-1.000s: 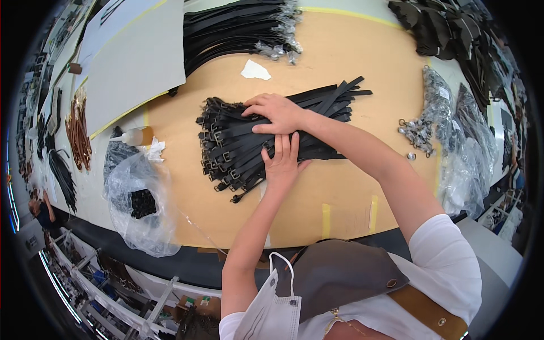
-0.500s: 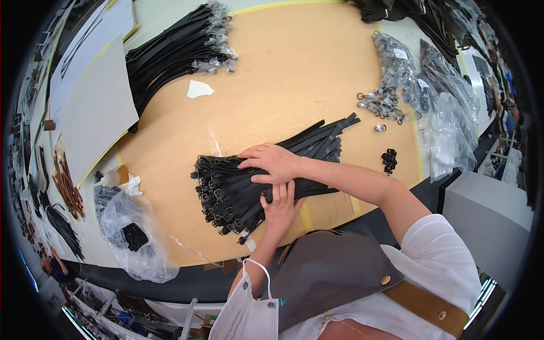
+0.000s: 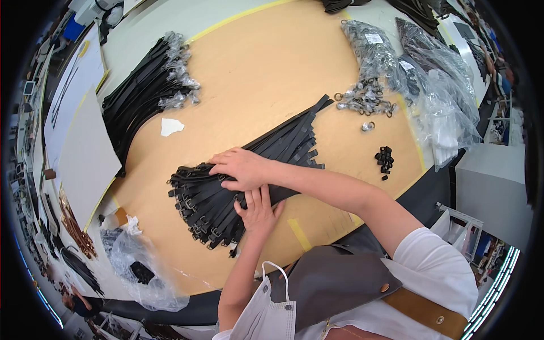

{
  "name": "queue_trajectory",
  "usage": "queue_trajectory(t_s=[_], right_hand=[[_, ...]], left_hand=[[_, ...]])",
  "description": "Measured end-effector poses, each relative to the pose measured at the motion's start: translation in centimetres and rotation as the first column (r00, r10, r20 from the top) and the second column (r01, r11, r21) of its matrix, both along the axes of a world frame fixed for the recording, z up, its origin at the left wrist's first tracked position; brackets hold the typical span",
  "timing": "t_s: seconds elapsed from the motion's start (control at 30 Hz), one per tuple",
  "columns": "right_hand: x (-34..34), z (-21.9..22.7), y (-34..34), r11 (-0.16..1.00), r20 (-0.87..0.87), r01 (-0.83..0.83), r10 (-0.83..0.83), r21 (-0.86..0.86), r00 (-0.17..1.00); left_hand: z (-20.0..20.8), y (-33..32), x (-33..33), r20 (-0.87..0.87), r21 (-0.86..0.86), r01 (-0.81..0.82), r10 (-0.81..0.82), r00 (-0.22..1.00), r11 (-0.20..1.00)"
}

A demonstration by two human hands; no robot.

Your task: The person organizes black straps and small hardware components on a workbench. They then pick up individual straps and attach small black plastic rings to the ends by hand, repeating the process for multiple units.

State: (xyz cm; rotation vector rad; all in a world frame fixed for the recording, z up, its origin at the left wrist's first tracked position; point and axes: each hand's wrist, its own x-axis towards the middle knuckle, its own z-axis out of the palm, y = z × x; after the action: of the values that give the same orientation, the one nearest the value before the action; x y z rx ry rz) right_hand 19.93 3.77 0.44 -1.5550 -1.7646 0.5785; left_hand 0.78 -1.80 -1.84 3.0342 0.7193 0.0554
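As hands touch straps, bag, black contents

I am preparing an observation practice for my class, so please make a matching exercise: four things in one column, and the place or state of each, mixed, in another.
Things
1. Buckled straps
2. Paper
3. Black bits
4. Mask

Places or states
A. In a small heap on the right side of the table
B. At the picture's lower edge
C. Under the left hand and right hand
D. White, lying on the table

Pairs: 1-C, 2-D, 3-A, 4-B
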Motion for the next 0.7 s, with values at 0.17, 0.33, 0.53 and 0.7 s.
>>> queue_trajectory(t_s=[0.17,0.33,0.53,0.7], right_hand=[[5.0,2.5,-0.9,0.997,-0.074,0.042,-0.037,0.071,0.997],[16.6,7.0,-5.9,0.969,-0.218,0.193,-0.224,-0.153,0.950],[21.5,6.3,-13.3,0.881,0.112,0.416,-0.401,-0.223,0.909],[17.6,4.7,-20.3,0.937,0.112,0.349,-0.350,0.033,0.930]], left_hand=[[2.4,0.4,1.2,0.020,-0.070,0.007,-0.005,1.000,0.998],[1.9,0.2,0.8,0.105,-0.058,0.007,-0.001,0.994,0.998],[1.1,-0.5,0.6,0.192,-0.080,-0.012,0.027,0.981,0.997],[2.2,-1.2,0.8,0.195,-0.075,-0.001,0.015,0.981,0.997]])
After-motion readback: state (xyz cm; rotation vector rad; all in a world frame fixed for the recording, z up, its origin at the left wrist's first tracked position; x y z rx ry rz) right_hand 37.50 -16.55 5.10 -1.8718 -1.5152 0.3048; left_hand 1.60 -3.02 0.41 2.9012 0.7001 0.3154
